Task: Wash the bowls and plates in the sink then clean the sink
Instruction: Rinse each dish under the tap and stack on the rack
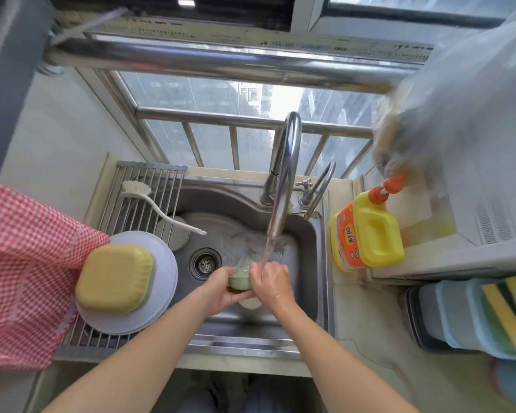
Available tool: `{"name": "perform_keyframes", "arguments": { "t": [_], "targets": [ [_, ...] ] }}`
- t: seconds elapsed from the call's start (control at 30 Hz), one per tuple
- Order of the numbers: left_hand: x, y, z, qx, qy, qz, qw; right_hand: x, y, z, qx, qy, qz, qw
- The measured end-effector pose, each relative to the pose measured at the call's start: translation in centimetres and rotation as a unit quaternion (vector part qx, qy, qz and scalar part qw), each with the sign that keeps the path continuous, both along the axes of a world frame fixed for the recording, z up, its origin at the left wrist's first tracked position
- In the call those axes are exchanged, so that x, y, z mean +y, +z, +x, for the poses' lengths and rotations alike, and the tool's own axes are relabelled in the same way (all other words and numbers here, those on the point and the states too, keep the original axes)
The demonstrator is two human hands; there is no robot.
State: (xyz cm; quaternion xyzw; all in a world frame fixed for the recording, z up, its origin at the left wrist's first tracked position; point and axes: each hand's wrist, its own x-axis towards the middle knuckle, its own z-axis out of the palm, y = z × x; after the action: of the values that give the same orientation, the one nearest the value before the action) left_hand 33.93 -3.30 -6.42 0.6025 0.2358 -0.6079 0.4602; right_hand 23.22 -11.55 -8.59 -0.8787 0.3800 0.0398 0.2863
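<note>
From my head camera, looking down, I have a small green bowl [239,280] low in the centre of the frame, over the steel sink [306,234], just right of the drain [205,263]. My left hand [219,289] cups it from below and from the left, fingers curled round its side; my right hand [270,281] wraps over its right rim, fingers curled onto it, though I cannot tell whether the fingertips reach inside. Water from the tall faucet [283,186] falls on the back of my right hand and the rim, so I judge this to be the rinse, and to do it well I should tilt the mouth of the bowl toward the stream, turn it with the left hand, and rub round the inside with the right. Wet, the bowl will likely be slippery, so the left grip should stay firm and low in the basin. A pale piece [250,302] lies just beneath my hands; I cannot tell what it is. At centre left, a yellow square bowl [113,277] sits upturned on a white plate [164,263] on the drying rack [149,186], where this bowl should go next. The dish brush [158,208] lies across the rack, and the detergent bottle [367,231] stands right of the sink.
</note>
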Motion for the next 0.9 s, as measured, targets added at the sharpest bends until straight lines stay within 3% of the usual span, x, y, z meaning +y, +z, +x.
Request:
{"name": "perform_keyframes", "arguments": {
  "t": [0.07, 0.13, 0.2, 0.3, 0.4, 0.5, 0.63, 0.7, 0.77, 0.9],
  "targets": [
    [-0.1, 0.0, -0.4, -0.020, -0.067, 0.021, 0.997, -0.3, 0.2, 0.4, -0.013, -0.024, -0.034, 0.999],
    [0.1, -0.7, -0.5, -0.108, -0.207, 0.044, 0.971, -1.1, 0.5, 0.8, 0.025, -0.042, -0.039, 0.998],
    [0.4, -1.3, -0.2, -0.174, -0.252, 0.002, 0.952, -1.8, 0.7, 1.2, 0.036, -0.036, -0.046, 0.998],
    [0.9, -0.8, -0.5, -0.180, -0.234, -0.121, 0.948, -2.3, 0.8, 1.5, -0.048, -0.065, -0.070, 0.994],
    [1.8, -1.6, -0.8, -0.188, -0.226, -0.156, 0.943, -1.0, -0.6, 1.9, -0.085, -0.127, -0.074, 0.985],
    [1.3, -2.2, -1.8, -0.190, -0.145, -0.093, 0.966, 1.7, -3.1, 2.1, -0.053, -0.168, 0.036, 0.984],
    [1.2, -3.5, -2.6, -0.114, 0.019, 0.005, 0.993, 5.2, -5.4, 1.1, -0.061, -0.073, 0.130, 0.987],
    [1.8, -3.8, -2.3, -0.111, 0.002, 0.027, 0.994, 5.7, -5.7, 0.3, -0.057, -0.027, 0.137, 0.989],
    [2.1, -3.4, -2.3, -0.110, -0.042, -0.006, 0.993, 5.0, -6.0, 0.2, -0.028, -0.011, 0.151, 0.988],
    [2.3, -2.7, -2.5, -0.118, -0.112, -0.051, 0.985, 2.5, -5.9, 1.4, 0.018, -0.068, 0.200, 0.977]
  ]
}}
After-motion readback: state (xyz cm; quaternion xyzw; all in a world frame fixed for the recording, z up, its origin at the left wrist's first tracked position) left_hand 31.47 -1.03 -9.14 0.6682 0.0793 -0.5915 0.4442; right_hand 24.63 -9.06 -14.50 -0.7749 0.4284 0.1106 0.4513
